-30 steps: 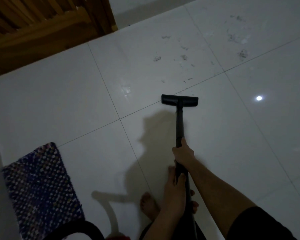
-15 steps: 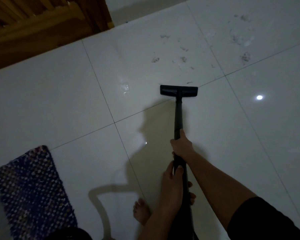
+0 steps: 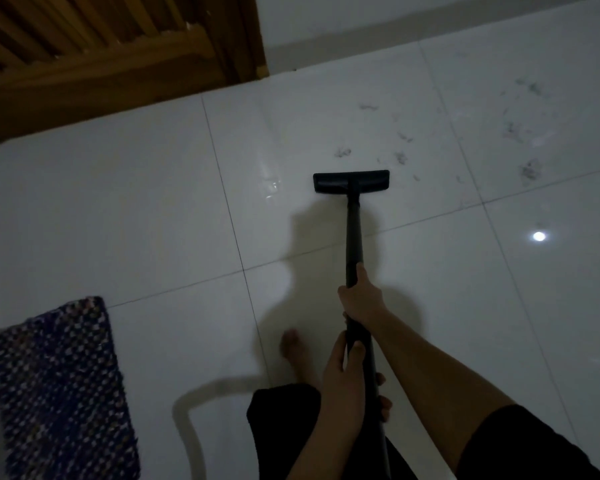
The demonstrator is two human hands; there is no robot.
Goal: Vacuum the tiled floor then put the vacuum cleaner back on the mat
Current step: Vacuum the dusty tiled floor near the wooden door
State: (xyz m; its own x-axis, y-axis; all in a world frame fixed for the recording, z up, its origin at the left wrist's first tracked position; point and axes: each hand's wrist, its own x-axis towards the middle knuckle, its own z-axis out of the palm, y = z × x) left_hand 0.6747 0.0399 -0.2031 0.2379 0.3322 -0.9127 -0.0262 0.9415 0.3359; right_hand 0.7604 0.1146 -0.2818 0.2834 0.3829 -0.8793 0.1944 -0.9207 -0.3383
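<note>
Glossy white tiled floor (image 3: 153, 220) with thin grey grout lines. A rigid black vacuum wand (image 3: 354, 237) ends in a flat, rectangular floor nozzle (image 3: 351, 181) resting on a tile, just short of dark, wispy dust clumps (image 3: 400, 157) scattered beyond and to its right. The right hand (image 3: 361, 299) wraps the wand farther along; the left hand (image 3: 343, 375) grips it nearer the body. A woven, speckled blue mat (image 3: 59, 386) lies at lower left, well apart from the nozzle. A bare foot (image 3: 297, 351) stands beside the wand. A slatted wooden door (image 3: 101, 46) borders the floor at top left.
</note>
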